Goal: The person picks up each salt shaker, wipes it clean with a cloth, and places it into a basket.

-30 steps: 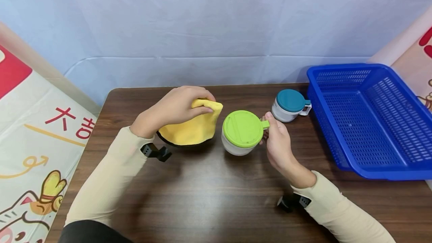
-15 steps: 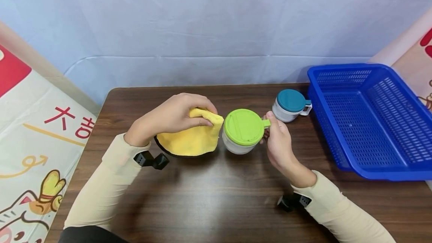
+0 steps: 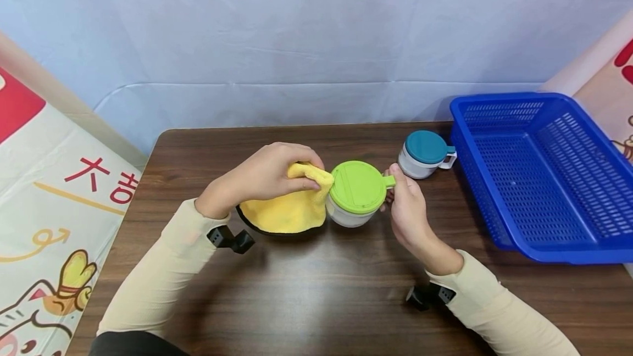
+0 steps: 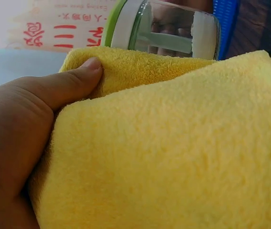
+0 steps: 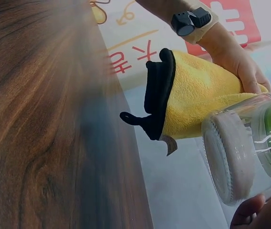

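Observation:
My left hand (image 3: 267, 173) pinches a folded yellow towel (image 3: 289, 213) with black edging, thumb on the near side. In the head view the towel's right edge meets the left side of a clear seasoning jar (image 3: 357, 188) with a lime-green lid. By its handle, my right hand (image 3: 409, 210) holds that jar, lid up. The right wrist view shows the glass jar (image 5: 230, 157) raised off the tabletop, with a white layer in its base. There, the towel (image 5: 197, 95) hangs beside the jar, showing a black loop and a small tag.
A second seasoning jar (image 3: 425, 153) with a teal lid stands at the back right of the dark wood table (image 3: 316, 295). Right of it sits a blue perforated basket (image 3: 514, 180). A pale cloth backdrop (image 3: 306, 43) rises behind the table's far edge.
My left hand and the towel have moved nearer to me and a little to the right, closing the gap to the green-lidded jar. My right hand has barely moved.

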Motion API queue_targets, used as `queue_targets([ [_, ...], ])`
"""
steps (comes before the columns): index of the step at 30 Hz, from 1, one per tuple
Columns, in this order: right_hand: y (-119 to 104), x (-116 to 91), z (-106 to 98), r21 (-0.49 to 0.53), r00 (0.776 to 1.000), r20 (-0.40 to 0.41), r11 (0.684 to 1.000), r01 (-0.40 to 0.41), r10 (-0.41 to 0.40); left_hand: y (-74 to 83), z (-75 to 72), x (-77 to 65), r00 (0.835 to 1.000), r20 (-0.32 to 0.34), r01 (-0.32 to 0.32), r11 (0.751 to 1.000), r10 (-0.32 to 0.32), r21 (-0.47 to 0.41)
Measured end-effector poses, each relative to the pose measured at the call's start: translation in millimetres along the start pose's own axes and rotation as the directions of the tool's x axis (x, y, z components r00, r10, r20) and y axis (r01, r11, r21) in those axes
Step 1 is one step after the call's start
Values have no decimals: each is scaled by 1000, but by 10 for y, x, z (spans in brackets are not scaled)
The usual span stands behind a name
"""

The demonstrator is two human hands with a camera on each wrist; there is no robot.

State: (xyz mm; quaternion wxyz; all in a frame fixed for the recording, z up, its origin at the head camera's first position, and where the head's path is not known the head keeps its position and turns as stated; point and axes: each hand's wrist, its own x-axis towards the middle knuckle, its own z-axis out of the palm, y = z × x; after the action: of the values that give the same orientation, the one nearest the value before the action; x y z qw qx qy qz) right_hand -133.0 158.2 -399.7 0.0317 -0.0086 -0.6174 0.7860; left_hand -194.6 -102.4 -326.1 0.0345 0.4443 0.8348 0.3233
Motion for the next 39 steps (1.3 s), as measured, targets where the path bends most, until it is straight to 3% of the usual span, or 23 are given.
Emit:
queue_targets([
  [7, -20, 12, -9, 6, 1000, -2, 1000, 7, -7, 29, 13, 38, 1000, -20, 0, 999, 1, 53],
  [26, -40, -1, -4, 19, 1000, 6, 1000, 20, -21, 88, -12, 120, 995, -43, 92, 984, -87, 150],
  [39, -30, -19, 20, 26, 1000, 4, 999, 18, -19, 75, -5, 176, 995, -69, 80, 975, -66, 208],
])
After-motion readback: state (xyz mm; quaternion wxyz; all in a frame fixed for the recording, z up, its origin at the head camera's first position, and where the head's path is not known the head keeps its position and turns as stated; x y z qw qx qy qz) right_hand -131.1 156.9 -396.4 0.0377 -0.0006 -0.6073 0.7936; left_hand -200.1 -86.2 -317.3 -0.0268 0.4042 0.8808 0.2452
